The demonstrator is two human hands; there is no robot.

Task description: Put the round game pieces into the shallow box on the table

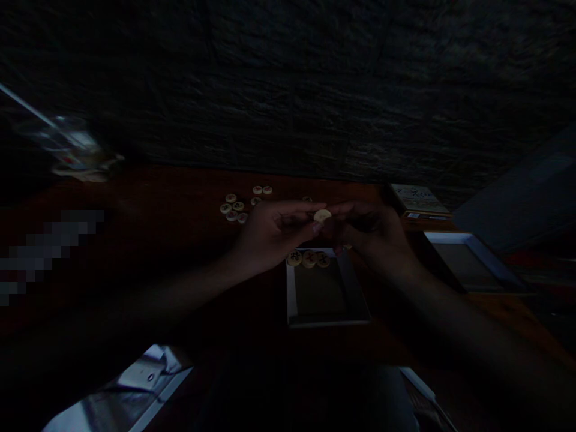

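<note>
Above an open box (pixel 292 300), my left hand (pixel 274 234) pinches a round, pale Chinese chess piece (pixel 323 216) between thumb and fingers. My right hand (pixel 378 234) meets it from the other side, its fingertips closed at the same piece. Under the right fingers a bit of another pale disc (pixel 347 246) shows, mostly hidden. Three chess pieces with dark characters (pixel 308 258) lie in a row along the far end of the box. Beyond my left hand, several loose pieces (pixel 231 207) are spread on the dark wooden table (pixel 180 192).
A second shallow tray or lid (pixel 490 258) lies to the right, with a printed box (pixel 418 200) behind it. At the far left stands a clear cup (pixel 74 147). A dark stone wall (pixel 288 102) borders the table's far side. The scene is dim.
</note>
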